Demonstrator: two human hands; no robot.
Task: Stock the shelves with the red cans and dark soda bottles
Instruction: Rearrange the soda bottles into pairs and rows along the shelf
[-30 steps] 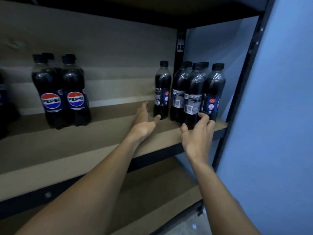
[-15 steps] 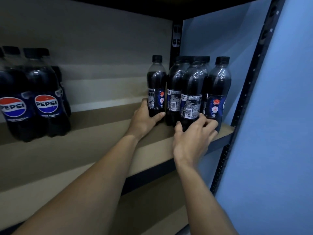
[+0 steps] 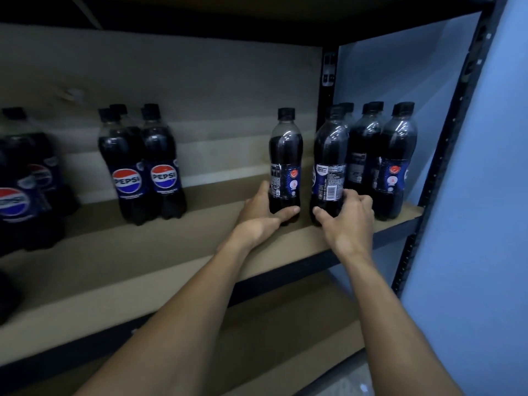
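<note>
On the shelf [image 3: 177,250], the left hand [image 3: 264,215] is gripping the base of a lone upright soda bottle [image 3: 285,164] while the right hand [image 3: 347,217] is gripping the front bottle [image 3: 330,164] beside the right-end cluster [image 3: 380,158].

The left hand [image 3: 264,214] covers the lower left side of the lone bottle [image 3: 285,164]; its fingers pass behind the base, out of sight. The right hand [image 3: 347,217] hides the base of the front bottle [image 3: 330,167] of the right-hand cluster. Behind that bottle, rear bottles [image 3: 347,110] show only caps and shoulders, so their number cannot be told. At the left edge, blurred bottles [image 3: 17,195] are cut off by the frame. Small print on the labels is too fine to read. Both forearms run out of the lower edge.
</note>
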